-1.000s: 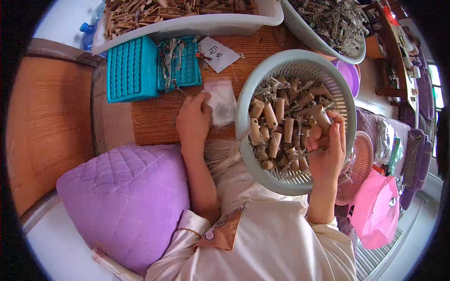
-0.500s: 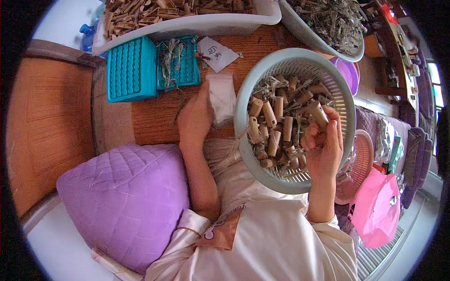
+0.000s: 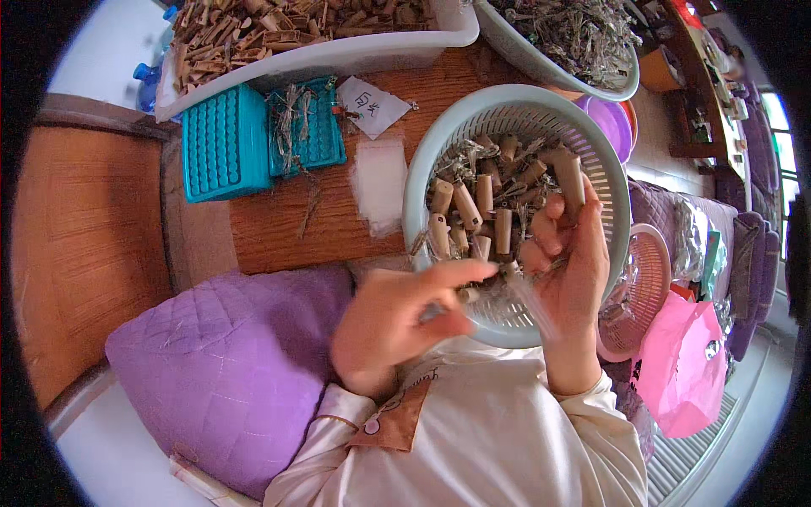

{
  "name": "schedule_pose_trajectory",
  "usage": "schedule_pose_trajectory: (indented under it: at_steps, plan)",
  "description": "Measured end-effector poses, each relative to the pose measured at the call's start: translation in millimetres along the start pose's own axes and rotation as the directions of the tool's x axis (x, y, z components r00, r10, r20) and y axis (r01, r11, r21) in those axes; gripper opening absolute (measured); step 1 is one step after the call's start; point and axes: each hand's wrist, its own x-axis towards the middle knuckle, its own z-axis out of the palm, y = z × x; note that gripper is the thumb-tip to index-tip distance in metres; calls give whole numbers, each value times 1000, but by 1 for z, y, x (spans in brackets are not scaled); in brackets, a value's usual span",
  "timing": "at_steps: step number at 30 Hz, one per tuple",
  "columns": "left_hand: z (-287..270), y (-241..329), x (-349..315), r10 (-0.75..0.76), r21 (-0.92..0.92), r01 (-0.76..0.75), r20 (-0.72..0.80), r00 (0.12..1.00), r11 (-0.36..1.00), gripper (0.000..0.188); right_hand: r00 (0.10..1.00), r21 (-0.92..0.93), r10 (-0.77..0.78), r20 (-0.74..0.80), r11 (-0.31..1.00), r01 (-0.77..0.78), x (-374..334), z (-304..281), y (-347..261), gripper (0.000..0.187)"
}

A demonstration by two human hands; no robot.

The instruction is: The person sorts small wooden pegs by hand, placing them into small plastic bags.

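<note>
My right hand (image 3: 568, 245) is closed round a short beige bamboo tube (image 3: 573, 184), held upright above the far right part of a round grey-green plastic basket (image 3: 422, 182). Many similar tubes (image 3: 466, 208) lie in the basket among wispy clear strands. My left hand (image 3: 405, 317), smeared by motion, reaches in over the basket's near left rim with thumb and index finger apart. A blurred translucent strip (image 3: 534, 308), perhaps a clear bag, shows between its index fingertip and my right palm. What holds that strip is not clear.
A stack of clear plastic bags (image 3: 380, 186) lies on the wooden table (image 3: 279, 237). Teal ridged trays (image 3: 224, 144), a written paper (image 3: 372, 106) and a white tub of bamboo pieces (image 3: 338, 59) stand beyond. A purple cushion (image 3: 228, 372) is at left, a pink basket (image 3: 650, 287) at right.
My left hand has come from the bag stack toward me and right, over the basket's near rim. My right hand has tilted the bamboo tube more upright. A blurred translucent strip now shows between my hands.
</note>
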Motion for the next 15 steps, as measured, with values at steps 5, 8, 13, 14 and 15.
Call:
schedule_pose_trajectory:
  at_steps: [5, 8, 13, 14, 15]
  plan:
    - [24, -9, 7, 139, 228, -115, -93, 986, 967, 19, 993, 61, 70, 96, 995, -76, -8, 12, 5, 28]
    - [19, -11, 4, 149, 218, -97, -237, 960, 971, 14, 949, -483, 100, 300, 873, 61, -11, 3, 10, 27]
    - [18, -14, 4, 42, 207, 59, -449, 892, 977, 11, 946, -648, 221, 238, 761, -15, -17, -1, 3, 28]
    - [18, -12, 6, 65, 215, 31, -424, 903, 976, 13, 960, -638, 166, 226, 769, 18, -16, -3, 4, 28]
    - [18, -16, 6, 65, 214, 30, -423, 904, 976, 13, 960, -639, 165, 225, 769, 18, -14, -5, 0, 28]
